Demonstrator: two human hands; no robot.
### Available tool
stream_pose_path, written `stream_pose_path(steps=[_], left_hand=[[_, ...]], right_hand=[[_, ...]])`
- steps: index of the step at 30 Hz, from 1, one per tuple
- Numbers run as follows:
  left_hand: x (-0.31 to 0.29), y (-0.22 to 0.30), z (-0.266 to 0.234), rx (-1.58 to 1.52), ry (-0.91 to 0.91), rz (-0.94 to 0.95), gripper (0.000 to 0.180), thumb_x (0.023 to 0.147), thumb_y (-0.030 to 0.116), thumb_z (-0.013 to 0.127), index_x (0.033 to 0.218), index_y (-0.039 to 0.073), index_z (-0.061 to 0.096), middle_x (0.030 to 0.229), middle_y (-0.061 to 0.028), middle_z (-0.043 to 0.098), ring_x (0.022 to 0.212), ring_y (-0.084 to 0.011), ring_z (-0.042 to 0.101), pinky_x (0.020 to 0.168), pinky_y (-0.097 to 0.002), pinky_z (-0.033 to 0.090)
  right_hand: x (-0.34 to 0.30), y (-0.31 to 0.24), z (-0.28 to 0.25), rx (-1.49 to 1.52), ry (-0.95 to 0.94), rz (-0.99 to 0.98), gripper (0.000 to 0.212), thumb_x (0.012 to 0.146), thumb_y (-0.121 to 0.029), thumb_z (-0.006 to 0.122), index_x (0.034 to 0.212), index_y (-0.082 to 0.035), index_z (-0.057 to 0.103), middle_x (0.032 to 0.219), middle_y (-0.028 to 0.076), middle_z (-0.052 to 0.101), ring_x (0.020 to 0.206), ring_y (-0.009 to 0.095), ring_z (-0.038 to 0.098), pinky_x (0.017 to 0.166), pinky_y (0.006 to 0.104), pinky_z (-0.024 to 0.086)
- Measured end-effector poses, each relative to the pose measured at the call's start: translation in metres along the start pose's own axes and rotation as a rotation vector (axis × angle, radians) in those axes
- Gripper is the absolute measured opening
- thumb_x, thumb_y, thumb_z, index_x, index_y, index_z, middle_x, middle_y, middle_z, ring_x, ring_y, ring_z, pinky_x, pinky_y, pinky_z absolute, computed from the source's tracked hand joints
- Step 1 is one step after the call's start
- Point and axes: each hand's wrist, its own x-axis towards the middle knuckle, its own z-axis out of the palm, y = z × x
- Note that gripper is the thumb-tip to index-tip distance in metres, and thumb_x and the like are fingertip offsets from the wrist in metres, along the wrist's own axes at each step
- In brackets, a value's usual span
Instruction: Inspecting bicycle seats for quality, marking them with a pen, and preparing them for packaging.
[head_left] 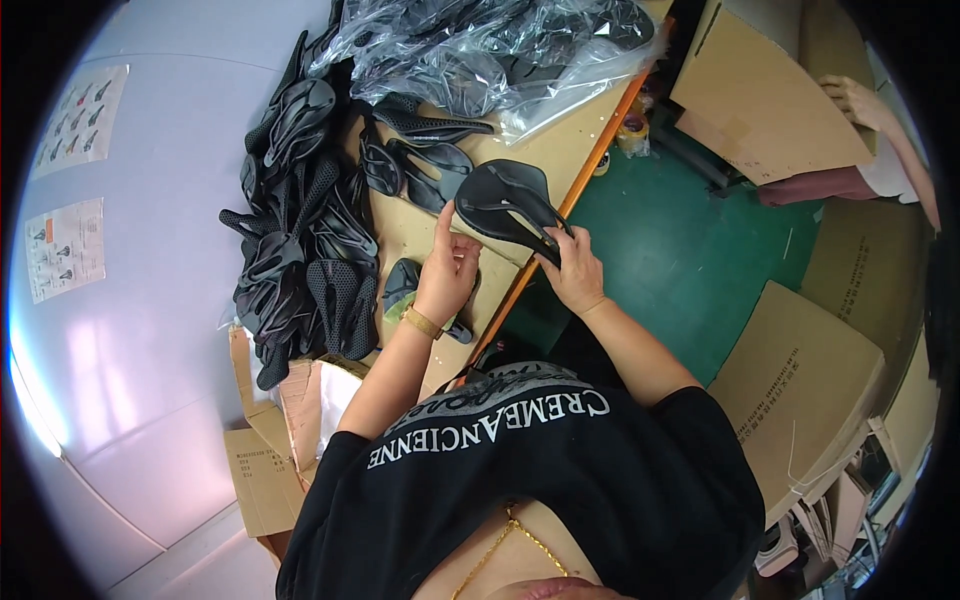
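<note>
My right hand [575, 272] is closed on the narrow nose of a black bicycle saddle [487, 192], which is held tilted above the table's orange-edged side. The saddle has a long central opening. My left hand [447, 272] is beside its wide end, index finger stretched out and the other fingers loosely bent, with nothing visible in it. Whether that fingertip touches the saddle I cannot tell. Partly hidden behind my left hand, another dark saddle [402, 280] lies on the table [490, 262]. Beyond it are several more saddles [430, 168].
A heap of black saddles [300, 215] lines the table's left side. Clear plastic bags [450, 55] holding saddles cover the far end. Tape rolls [632, 133] are beside the table. Cardboard boxes [800, 370] stand at right; another person's hand [852, 100] rests on an open carton [765, 90].
</note>
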Motion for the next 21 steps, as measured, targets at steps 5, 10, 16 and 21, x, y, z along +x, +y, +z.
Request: stream_pose_path(steps=[5, 10, 16, 21], left_hand=[[0.002, -0.011, 0.0, -0.011, 0.006, 0.01, 0.069, 0.086, 0.003, 0.054, 0.142, 0.006, 0.015, 0.085, -0.0106, 0.061, 0.074, -0.0193, 0.062, 0.066, -0.028, 0.05], [0.0, -0.011, -0.001, -0.014, 0.03, -0.041, 0.073, 0.085, 0.004, 0.058, 0.143, 0.009, 0.014, 0.083, -0.009, 0.06, 0.072, -0.0155, 0.06, 0.065, -0.0261, 0.05], [0.0, -0.014, 0.0, 0.171, 0.169, 0.015, 0.076, 0.079, 0.021, 0.069, 0.138, 0.004, 0.024, 0.118, -0.0167, 0.044, 0.1, -0.024, 0.051, 0.077, -0.0346, 0.048], [0.009, -0.015, -0.003, 0.044, 0.292, 0.048, 0.068, 0.078, 0.026, 0.069, 0.131, 0.001, 0.034, 0.128, -0.0191, 0.036, 0.117, -0.0322, 0.039, 0.097, -0.0393, 0.034]], right_hand=[[0.007, -0.002, -0.004, -0.015, -0.02, -0.007, 0.047, 0.075, -0.02, 0.07, 0.116, -0.015, 0.048, 0.103, 0.013, 0.048, 0.086, 0.032, 0.059, 0.066, 0.0392, 0.051], [0.007, -0.001, -0.001, 0.068, -0.156, 0.043, 0.053, 0.078, -0.024, 0.066, 0.123, -0.012, 0.041, 0.112, 0.015, 0.049, 0.096, 0.036, 0.056, 0.073, 0.0411, 0.051], [0.001, -0.002, 0.0, 0.152, -0.233, 0.06, 0.055, 0.081, -0.031, 0.064, 0.124, -0.008, 0.04, 0.11, 0.017, 0.049, 0.097, 0.038, 0.055, 0.077, 0.0409, 0.049], [-0.011, -0.017, 0.011, 0.247, -0.264, 0.046, 0.057, 0.082, -0.032, 0.064, 0.125, -0.005, 0.038, 0.113, 0.02, 0.051, 0.101, 0.037, 0.055, 0.083, 0.0403, 0.047]])
